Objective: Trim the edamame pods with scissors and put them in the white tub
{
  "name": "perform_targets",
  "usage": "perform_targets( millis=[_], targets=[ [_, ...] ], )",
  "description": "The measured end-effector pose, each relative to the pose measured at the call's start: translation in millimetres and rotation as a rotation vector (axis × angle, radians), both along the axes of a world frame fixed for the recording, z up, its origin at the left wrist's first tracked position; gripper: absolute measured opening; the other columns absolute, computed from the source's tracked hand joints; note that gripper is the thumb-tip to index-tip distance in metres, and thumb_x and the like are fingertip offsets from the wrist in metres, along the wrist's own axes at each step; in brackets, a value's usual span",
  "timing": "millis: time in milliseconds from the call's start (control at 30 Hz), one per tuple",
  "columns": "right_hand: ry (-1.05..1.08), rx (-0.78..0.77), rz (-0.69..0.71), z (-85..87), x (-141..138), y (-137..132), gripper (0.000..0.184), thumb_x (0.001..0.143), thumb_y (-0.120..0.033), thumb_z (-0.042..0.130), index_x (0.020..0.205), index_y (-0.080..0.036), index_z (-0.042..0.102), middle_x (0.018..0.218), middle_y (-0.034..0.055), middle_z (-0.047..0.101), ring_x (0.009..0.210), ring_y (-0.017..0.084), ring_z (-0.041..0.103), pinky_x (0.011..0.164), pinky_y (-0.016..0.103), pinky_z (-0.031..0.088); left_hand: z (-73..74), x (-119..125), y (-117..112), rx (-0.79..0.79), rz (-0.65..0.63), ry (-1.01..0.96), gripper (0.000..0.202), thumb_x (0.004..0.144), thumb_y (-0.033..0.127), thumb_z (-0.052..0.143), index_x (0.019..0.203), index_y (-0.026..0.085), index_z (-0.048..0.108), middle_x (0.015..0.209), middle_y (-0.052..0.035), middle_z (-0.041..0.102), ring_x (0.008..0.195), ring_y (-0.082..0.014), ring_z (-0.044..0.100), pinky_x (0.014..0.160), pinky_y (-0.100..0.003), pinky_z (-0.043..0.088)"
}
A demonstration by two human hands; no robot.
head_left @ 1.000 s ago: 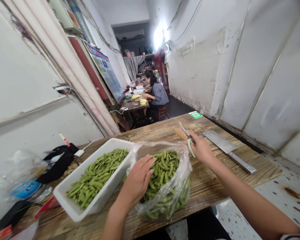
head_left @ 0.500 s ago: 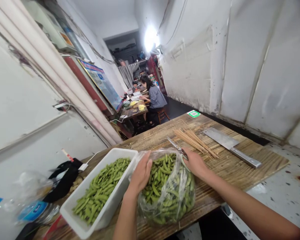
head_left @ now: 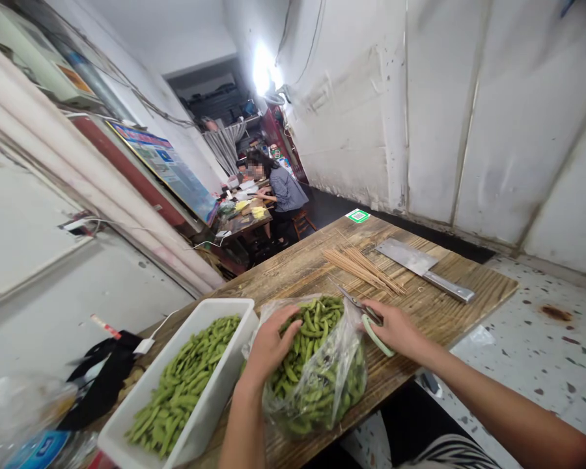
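Observation:
A clear plastic bag (head_left: pixel 339 384) full of green soybean pods (head_left: pixel 317 322) stands on the wooden table with its mouth open. Over the bag's left side rests my left hand (head_left: pixel 273 342), its thumb apart from its curved fingers, at the edge of the pods. My right hand (head_left: pixel 388 326) grips a pair of scissors (head_left: pixel 361 306) with pale green handles at the bag's right side, their blades pointing away to the left. Left of the bag, a white plastic tub (head_left: pixel 244 326) holds more pods.
A cleaver (head_left: pixel 410 257) and a bundle of bamboo skewers (head_left: pixel 366 267) lie on the wooden table (head_left: pixel 283 280) beyond my right hand. A black bag (head_left: pixel 102 371), a white plug (head_left: pixel 144 345) and a plastic bottle (head_left: pixel 43 449) are at the left. Another person (head_left: pixel 283 189) sits farther back.
My left hand has shifted from the bag's rim inward over the pods, its fingers now more bent. The scissors have turned in my right hand, showing more handle. The whole view has swung right.

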State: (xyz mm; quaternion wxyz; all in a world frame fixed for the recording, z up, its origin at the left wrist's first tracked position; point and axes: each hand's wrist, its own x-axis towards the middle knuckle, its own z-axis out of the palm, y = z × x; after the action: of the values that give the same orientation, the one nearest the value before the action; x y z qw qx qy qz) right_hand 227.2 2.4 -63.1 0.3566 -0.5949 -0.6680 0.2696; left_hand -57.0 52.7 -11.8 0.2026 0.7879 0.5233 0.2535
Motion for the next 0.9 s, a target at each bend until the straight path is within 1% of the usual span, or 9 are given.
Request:
perform_targets(
  millis=[133,233,300,400,467,533,600,767,900],
  targets=[
    [-0.034,-0.023,0.067,2.1,14.6,-20.3,0.041,0.079,-0.036,0.062,0.115,-0.018,0.068,0.097,0.01,0.075,0.086,0.029,0.069,0.075,0.035,0.05,14.2,15.0,-21.5,0.207,-0.175,0.255,0.026,0.088,0.03,0.051,0.105,0.023,0.071,0.122,-0.0105,0.065,0.117,-0.0261,0.055,0.102,-0.046,0.04],
    [0.004,-0.077,0.121,-3.7,27.1,-36.3,0.038,0.079,-0.034,0.063,0.114,-0.021,0.069,0.101,0.0086,0.075,0.09,0.029,0.069,0.079,0.035,0.051,18.0,25.7,-27.1,0.209,-0.197,0.436,0.022,0.087,0.024,0.052,0.093,0.023,0.073,0.102,-0.0108,0.068,0.099,-0.0265,0.06,0.088,-0.044,0.045],
    [0.082,-0.084,0.047,-3.8,32.8,-44.9,0.043,0.081,-0.039,0.062,0.119,-0.019,0.065,0.107,0.0103,0.073,0.096,0.029,0.068,0.083,0.036,0.05,18.5,30.9,-27.9,0.195,-0.182,0.512,0.022,0.087,0.024,0.052,0.091,0.024,0.073,0.095,-0.0092,0.067,0.094,-0.0266,0.059,0.085,-0.044,0.044],
    [0.263,-0.073,-0.089,9.4,32.8,-55.1,0.051,0.082,-0.045,0.063,0.124,-0.017,0.059,0.1,0.0094,0.071,0.092,0.026,0.066,0.08,0.035,0.051,19.7,36.7,-27.6,0.147,-0.169,0.571,0.022,0.087,0.023,0.05,0.087,0.024,0.073,0.089,-0.0081,0.067,0.09,-0.0263,0.06,0.084,-0.043,0.04],
    [0.441,-0.138,-0.018,24.9,25.5,-60.9,0.052,0.078,-0.047,0.067,0.119,-0.018,0.057,0.082,0.0035,0.066,0.071,0.02,0.063,0.064,0.029,0.051,22.8,39.5,-28.0,0.111,-0.165,0.573,0.023,0.086,0.022,0.05,0.082,0.022,0.073,0.086,-0.0082,0.067,0.088,-0.0259,0.06,0.083,-0.042,0.039],
    [0.621,-0.355,0.268,40.0,13.0,-65.6,0.053,0.075,-0.05,0.071,0.113,-0.017,0.056,0.074,-0.0006,0.059,0.056,0.013,0.056,0.051,0.025,0.046,28.0,40.3,-30.8,0.099,-0.157,0.51,0.024,0.086,0.022,0.048,0.079,0.021,0.071,0.085,-0.0083,0.068,0.087,-0.0258,0.06,0.082,-0.042,0.039],
    [0.718,-0.478,0.419,50.1,-1.2,-68.6,0.058,0.067,-0.051,0.078,0.106,-0.015,0.056,0.073,-0.0019,0.055,0.052,0.01,0.051,0.049,0.023,0.043,33.6,38.1,-37.4,0.093,-0.117,0.356,0.024,0.087,0.023,0.046,0.082,0.021,0.07,0.084,-0.0075,0.068,0.084,-0.0247,0.06,0.08,-0.039,0.041],
    [0.701,-0.307,0.492,52.2,-22.2,-68.0,0.055,0.074,-0.043,0.076,0.118,-0.017,0.055,0.083,-0.0012,0.052,0.068,0.01,0.046,0.06,0.02,0.04,33.5,26.8,-66.3,-0.073,0.101,-0.181,0.025,0.084,0.038,0.053,0.089,0.021,0.07,0.081,-0.0047,0.069,0.076,-0.0206,0.06,0.071,-0.031,0.044],
    [0.571,-0.332,0.535,50.6,-23.9,-65.8,0.048,0.077,-0.048,0.071,0.111,-0.016,0.06,0.076,-0.0026,0.05,0.065,0.011,0.041,0.059,0.02,0.038,21.0,29.9,-83.3,-0.285,0.243,-0.556,0.035,0.071,0.047,0.068,0.089,0.017,0.072,0.068,-0.0019,0.065,0.063,-0.0153,0.056,0.06,-0.025,0.042]
  ],
)
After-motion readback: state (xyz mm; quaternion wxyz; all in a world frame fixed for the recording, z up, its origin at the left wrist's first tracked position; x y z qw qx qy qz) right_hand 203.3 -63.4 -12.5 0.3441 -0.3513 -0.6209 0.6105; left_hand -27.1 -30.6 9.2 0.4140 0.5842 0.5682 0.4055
